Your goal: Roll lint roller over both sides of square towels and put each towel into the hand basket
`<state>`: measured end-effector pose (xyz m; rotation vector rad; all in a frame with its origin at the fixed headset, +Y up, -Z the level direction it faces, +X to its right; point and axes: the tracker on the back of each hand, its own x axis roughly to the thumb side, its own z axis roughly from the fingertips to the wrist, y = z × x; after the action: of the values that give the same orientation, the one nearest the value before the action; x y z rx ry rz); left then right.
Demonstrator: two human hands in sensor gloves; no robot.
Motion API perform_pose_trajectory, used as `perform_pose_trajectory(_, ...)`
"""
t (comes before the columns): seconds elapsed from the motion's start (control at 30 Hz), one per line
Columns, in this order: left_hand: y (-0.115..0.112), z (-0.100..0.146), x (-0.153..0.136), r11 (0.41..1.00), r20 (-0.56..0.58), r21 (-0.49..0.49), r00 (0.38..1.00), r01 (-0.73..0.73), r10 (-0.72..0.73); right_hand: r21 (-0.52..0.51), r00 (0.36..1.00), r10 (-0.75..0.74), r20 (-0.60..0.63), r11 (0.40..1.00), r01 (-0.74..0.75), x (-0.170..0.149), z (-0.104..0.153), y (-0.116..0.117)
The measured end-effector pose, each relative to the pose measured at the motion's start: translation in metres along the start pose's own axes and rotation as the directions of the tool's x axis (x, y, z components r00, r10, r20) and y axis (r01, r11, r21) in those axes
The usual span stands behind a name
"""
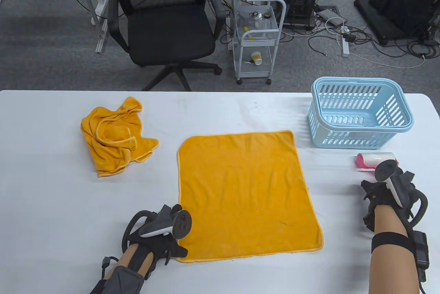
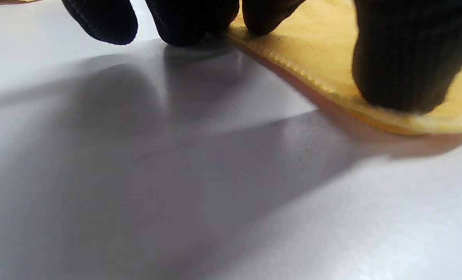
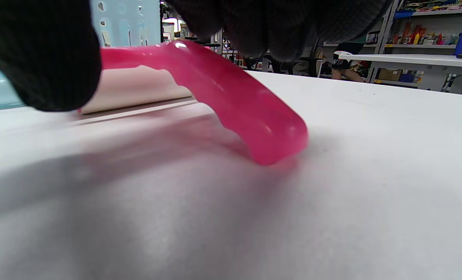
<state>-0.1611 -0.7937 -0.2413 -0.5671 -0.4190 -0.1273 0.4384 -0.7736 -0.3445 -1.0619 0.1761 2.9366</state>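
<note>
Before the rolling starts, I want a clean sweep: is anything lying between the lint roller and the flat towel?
Nothing visible. The lint roller lies under the right hand, and only bare table separates it from the flat towel. The basket stands behind, off that path.

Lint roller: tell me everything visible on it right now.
The lint roller lies on its side on the white table, in front of the light blue basket and apart from it. It has a translucent pink plastic handle, curved, its end resting on the table, and a white roll. The right hand is over the handle, gloved fingers hanging around it; whether they grip it cannot be told. It is clear of the spread orange towel.
</note>
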Motion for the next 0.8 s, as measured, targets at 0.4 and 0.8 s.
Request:
perform_pose_trajectory(0.4,0.0,0.0,0.0,1.0,-0.002,-0.001,1.0,-0.005,0.005,-0.106,0.989,-0.129,-0.072,0.987,0.121,-0.01,0.012,-0.004)
perform_pose_trajectory(0.8,0.0,0.0,-0.001,1.0,0.007,-0.01,1.0,-0.007,0.007,0.195,0.79,-0.233,0.567,0.97,0.147,0.082,0.127,-0.042)
